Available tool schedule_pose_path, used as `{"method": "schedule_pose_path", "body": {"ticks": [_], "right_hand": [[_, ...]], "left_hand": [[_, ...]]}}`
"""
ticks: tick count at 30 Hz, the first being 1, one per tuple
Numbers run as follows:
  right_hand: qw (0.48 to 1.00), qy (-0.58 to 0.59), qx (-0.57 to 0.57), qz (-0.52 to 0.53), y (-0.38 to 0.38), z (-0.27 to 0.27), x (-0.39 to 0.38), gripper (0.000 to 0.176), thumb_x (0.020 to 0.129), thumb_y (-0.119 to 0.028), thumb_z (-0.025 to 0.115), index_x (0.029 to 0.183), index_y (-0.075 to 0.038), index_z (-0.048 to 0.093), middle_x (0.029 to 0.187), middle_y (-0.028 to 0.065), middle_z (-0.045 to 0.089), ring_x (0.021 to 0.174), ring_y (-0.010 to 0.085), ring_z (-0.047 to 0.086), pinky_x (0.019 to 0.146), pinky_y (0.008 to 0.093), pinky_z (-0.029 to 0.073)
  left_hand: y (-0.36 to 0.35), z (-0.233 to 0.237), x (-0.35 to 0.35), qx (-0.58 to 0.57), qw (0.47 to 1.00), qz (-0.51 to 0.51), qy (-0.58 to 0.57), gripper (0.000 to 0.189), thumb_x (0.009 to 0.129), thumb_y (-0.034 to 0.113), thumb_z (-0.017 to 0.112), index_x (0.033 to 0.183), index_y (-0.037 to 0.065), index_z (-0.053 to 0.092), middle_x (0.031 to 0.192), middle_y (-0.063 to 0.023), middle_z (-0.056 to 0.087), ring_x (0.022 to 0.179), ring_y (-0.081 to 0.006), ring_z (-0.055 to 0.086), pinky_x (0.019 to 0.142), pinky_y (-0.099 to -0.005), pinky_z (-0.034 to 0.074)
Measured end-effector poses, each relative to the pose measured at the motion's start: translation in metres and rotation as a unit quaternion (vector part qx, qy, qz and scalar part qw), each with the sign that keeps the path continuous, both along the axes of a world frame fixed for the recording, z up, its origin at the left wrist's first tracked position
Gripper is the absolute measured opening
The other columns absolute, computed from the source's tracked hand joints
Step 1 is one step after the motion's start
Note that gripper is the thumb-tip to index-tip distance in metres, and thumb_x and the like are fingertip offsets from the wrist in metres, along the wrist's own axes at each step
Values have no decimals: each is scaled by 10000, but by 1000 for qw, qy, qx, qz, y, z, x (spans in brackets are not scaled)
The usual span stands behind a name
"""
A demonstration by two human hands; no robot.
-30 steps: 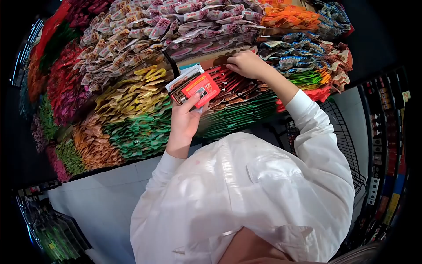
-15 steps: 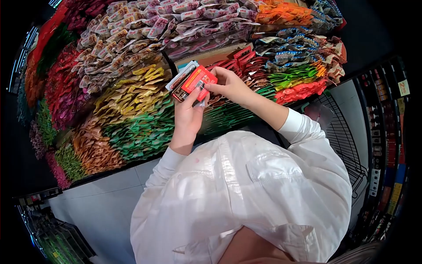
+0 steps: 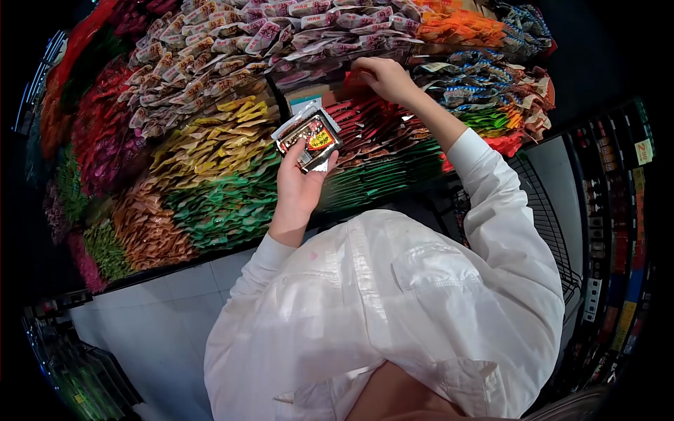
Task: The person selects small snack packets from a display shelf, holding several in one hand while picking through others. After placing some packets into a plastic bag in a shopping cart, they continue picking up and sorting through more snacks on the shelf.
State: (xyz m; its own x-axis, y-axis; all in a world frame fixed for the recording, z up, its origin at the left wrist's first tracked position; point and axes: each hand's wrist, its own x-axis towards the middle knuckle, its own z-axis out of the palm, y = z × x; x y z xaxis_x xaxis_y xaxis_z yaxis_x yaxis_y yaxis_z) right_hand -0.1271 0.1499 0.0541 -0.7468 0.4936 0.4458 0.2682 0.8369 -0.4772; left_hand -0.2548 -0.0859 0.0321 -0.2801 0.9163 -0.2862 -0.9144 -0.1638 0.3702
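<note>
My left hand (image 3: 300,184) is closed around a small stack of flat snack packets (image 3: 316,142); the top one is dark with a yellow and red label, and silvery edges show beneath it. My right hand (image 3: 386,80) is stretched out over the bin, its fingers pinched on a red packet (image 3: 356,77) that shows only in part. Below that hand stand rows of dark red packets (image 3: 365,116). A light blue card (image 3: 306,103) sticks up just behind the held stack.
Yellow packets (image 3: 225,144) and green packets (image 3: 225,214) fill the bins on the left. White and purple packets (image 3: 309,24) lie across the back, beside orange ones (image 3: 460,29). A wire cart (image 3: 551,203) stands at the right, before a stocked shelf (image 3: 618,238).
The red packet that topped the stack has left my left hand. My right hand has moved up and away with a red packet to the back of the bin.
</note>
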Motion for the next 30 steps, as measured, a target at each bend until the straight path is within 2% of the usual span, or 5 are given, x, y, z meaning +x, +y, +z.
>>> {"method": "schedule_pose_path", "body": {"ticks": [9, 20, 25, 27, 30], "right_hand": [[957, -286, 46, -11, -12, -11, 0, 320, 883, -355, 476, 997, -95, 623, 918, 156, 637, 907, 335, 587, 821, 447, 430], [963, -80, 255, -21, -27, -32, 20, 350, 894, -380, 472, 1059, -85, 565, 990, 125, 593, 960, 304, 538, 950, 442, 331], [961, 88, -244, 99, -86, 18, 12, 450, 859, -307, 570, 1198, -24, 486, 1105, 144, 577, 965, 245, 566, 837, 326, 449], [977, 70, -177, 93, -101, 20, 12, 556, 792, -317, 672, 1213, -12, 474, 1033, 116, 603, 861, 154, 583, 744, 292, 470], [896, 58, -429, 97, -111, 23, 15, 463, 813, -229, 669, 1184, -14, 493, 966, 50, 620, 831, 86, 568, 722, 235, 467]], "left_hand": [[-11, 2, -6, 17, 1000, -24, 8, 362, 919, 186, 493, 1231, 18, 420, 1204, -172, 507, 1079, -347, 521, 949, -489, 426], [1, -3, -3, -16, 993, 60, 105, 271, 871, 107, 576, 1131, 51, 524, 1064, -81, 604, 968, -215, 598, 814, -364, 501], [13, 9, 9, -30, 988, 45, 142, 300, 838, 31, 581, 1127, 77, 514, 1066, -68, 600, 955, -197, 605, 783, -354, 517], [16, 9, 11, -17, 988, 14, 154, 305, 840, 36, 576, 1138, 78, 525, 1077, -79, 601, 979, -215, 599, 800, -379, 515], [17, 14, 13, 29, 989, -42, 140, 280, 863, 102, 562, 1141, 86, 527, 1092, -81, 600, 988, -211, 596, 821, -401, 505]]}}
